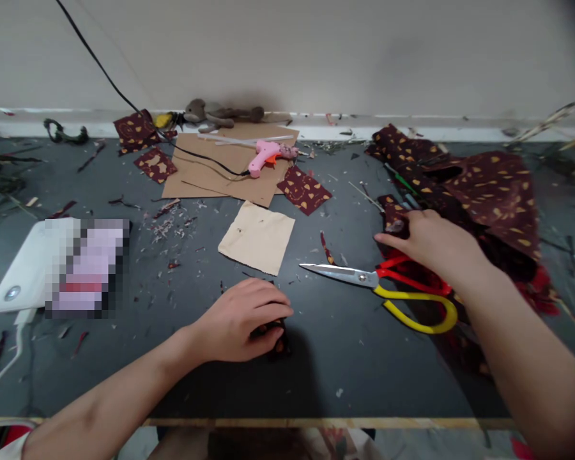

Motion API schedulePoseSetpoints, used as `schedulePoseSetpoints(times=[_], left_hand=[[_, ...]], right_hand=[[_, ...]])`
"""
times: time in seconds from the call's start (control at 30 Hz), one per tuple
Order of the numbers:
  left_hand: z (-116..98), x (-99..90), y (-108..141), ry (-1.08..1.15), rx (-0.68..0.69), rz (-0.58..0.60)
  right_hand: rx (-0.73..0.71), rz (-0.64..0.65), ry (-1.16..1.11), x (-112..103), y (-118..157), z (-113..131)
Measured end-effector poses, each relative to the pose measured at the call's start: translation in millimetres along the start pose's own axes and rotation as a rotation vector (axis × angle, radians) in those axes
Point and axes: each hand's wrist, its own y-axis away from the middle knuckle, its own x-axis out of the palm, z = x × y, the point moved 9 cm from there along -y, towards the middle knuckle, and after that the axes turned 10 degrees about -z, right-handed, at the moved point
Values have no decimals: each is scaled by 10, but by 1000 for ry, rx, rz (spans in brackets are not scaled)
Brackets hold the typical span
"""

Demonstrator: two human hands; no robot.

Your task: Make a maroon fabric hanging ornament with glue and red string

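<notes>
My left hand point(246, 319) is curled over a small dark patterned fabric piece point(280, 345) near the table's front edge, and its fingers hide most of it. Farther right, my right hand point(431, 239) pinches a maroon fabric scrap point(391, 209) with gold leaf marks, beside a larger heap of the same fabric point(496, 198). Scissors point(359, 277) with one red and one yellow handle lie slightly open, partly below my right hand. A cream cloth square point(259, 236) rests beyond my left hand.
A pink glue gun point(264, 158) lies on a brown cardboard sheet point(211, 185), its black cord running up left. Maroon squares point(305, 190) lie around it. At left are a white power bank point(29, 262) and a blurred phone point(93, 265). Scraps litter the dark table point(172, 390).
</notes>
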Motion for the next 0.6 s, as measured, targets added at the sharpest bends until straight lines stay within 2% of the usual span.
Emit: schedulePoseSetpoints(times=[0.07,0.13,0.2,0.27,0.33,0.37,0.4,0.47,0.5,0.6], left_hand=[[9,-2,-7,3,-4,-2],[23,-8,-9,3,-8,-7],[34,-9,-6,9,-13,-2],[39,-7,0,17,-15,4],[40,-7,5,20,-16,7],[40,-7,6,18,-17,7],[39,-6,7,16,-17,8],[35,-8,5,18,-18,7],[31,-10,2,20,-16,5],[21,-16,-3,30,-11,3]], right_hand=[[-65,-15,-132,160,-119,71],[-88,10,-418,202,-139,259],[-113,112,-756,173,-133,485],[-142,142,-871,76,-191,547],[-97,-11,-665,-43,-358,278],[-71,-131,-458,-116,-448,68],[-6,-180,-257,-124,-526,-179],[201,-120,-29,-22,-623,-750],[243,-70,3,33,-648,-976],[370,-144,-43,-70,-654,-1601]])
